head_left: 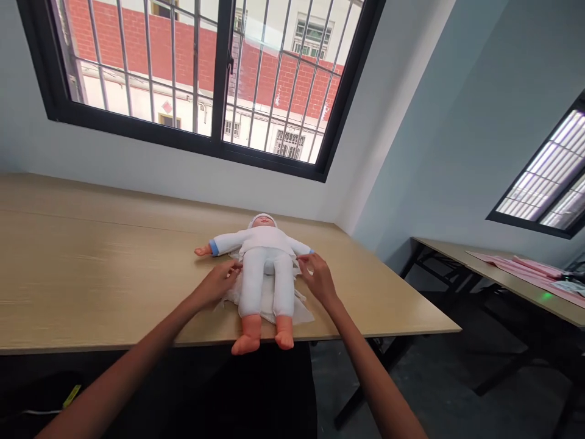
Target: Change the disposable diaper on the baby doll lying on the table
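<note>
A baby doll in white clothes and a white cap lies on its back on the wooden table, head toward the window, bare feet over the near edge. Under it lies a white cloth. My left hand rests at the doll's left hip, fingers curled onto the cloth's edge. At the other hip, my right hand pinches the cloth with bent fingers. The fingertips are small and partly hidden.
A large barred window fills the wall behind the table. To the right stands a second table with pink cloth on it. Dark floor lies between the two tables.
</note>
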The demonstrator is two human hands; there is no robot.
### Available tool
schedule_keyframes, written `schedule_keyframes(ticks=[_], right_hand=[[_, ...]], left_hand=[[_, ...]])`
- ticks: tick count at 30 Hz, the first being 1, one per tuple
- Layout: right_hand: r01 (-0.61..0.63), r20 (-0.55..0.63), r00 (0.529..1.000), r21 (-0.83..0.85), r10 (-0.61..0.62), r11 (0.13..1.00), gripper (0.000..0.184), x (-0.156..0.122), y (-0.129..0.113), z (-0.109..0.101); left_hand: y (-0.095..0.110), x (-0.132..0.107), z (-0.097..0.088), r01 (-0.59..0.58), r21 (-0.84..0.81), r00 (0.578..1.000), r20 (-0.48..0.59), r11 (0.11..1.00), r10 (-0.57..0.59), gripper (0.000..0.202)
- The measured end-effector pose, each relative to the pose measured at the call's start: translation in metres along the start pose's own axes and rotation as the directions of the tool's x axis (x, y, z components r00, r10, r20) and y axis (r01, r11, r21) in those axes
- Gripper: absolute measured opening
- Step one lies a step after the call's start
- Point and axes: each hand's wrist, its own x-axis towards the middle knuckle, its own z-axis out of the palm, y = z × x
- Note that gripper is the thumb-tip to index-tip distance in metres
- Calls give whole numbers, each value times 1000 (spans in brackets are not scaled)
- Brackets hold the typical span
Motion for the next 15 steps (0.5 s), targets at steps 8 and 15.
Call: schedule_keyframes(ticks=[8,15], right_hand=[[-54,208,977,9,51,999,45,-33,-70,11],[186,536,832,-22,-145,982,51,-5,-52,-26]], left_hand=[[56,-33,27,139,162,990,-34,977,-135,83],[52,-7,-36,-78,237,973,230,968,22,51]])
